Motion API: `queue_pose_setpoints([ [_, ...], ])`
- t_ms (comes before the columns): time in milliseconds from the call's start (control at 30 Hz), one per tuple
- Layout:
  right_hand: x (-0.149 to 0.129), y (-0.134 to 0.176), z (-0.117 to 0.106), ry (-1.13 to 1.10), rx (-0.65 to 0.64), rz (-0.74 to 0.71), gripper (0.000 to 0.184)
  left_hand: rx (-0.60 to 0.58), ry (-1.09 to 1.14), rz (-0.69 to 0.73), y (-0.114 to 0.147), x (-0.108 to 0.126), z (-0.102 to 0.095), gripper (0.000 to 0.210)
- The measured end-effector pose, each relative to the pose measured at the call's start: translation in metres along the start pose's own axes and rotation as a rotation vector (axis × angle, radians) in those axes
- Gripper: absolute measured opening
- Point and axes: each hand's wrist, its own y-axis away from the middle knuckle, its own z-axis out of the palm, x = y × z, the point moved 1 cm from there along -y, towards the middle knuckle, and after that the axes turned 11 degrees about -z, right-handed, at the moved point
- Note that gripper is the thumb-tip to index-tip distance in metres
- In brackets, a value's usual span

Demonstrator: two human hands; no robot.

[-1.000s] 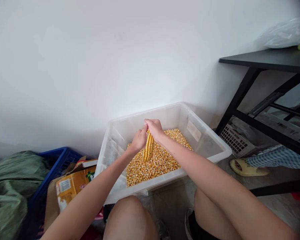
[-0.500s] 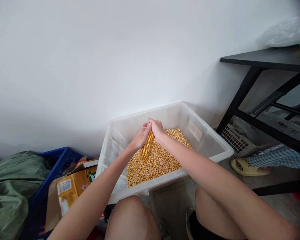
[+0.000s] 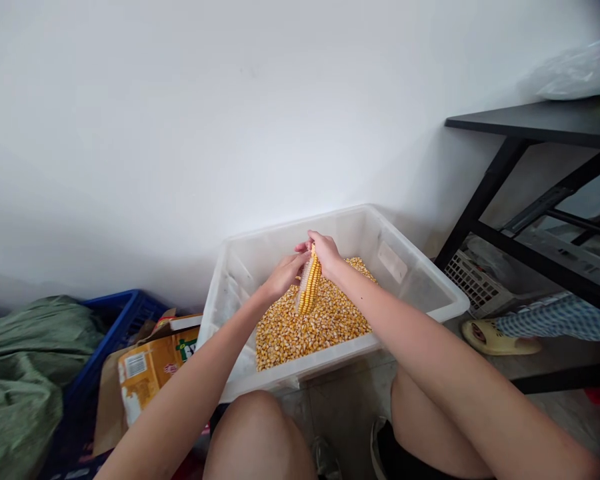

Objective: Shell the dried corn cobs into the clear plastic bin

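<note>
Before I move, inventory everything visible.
Rectangular plastic tub: 1, translucent, by white wall
Loose kernels: many, yellow, in tub
Corn ear: 1, yellow, above kernels
Plastic crate: 1, blue, left
Crumpled sheet: 1, green, left
Printed packet: 1, orange, left
Flat table: 1, black, right
Plastic bag: 1, clear, on table
Slotted basket: 1, pale, right
Sandal: 1, cream, right
Checked trouser leg: 1, blue, right
Own legs: 2, foreground
Left hand: 1, at ear
Right hand: 1, holding ear

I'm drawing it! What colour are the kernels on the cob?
Yellow kernels, best seen in the head view.
</note>
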Motion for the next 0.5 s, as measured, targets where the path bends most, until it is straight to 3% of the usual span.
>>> queue_pose_setpoints([
  [100, 0.0009, 0.0015, 0.0018, 0.015, 0.012, -0.016, 0.037, 0.054, -0.052, 0.013, -0.0001, 0.0018, 0.0002, 0.055],
  [233, 0.0039, 0.0058, 0.0068, 0.017, -0.038, 0.009, 0.036, 0.153, -0.216, 0.199, 0.0004, 0.0033, 0.0004, 0.055],
  [400, 0.0034, 0.0065, 0.0051, 0.011, -0.079, 0.042, 0.037, 0.128, -0.29, 0.311, 0.0038, 0.0036, 0.0023, 0.053],
  [500, 0.0029, 0.0049, 0.0017, 0.023, -0.094, 0.068, 0.036, 0.105, -0.294, 0.296, 0.0062, 0.0056, 0.0025, 0.053],
])
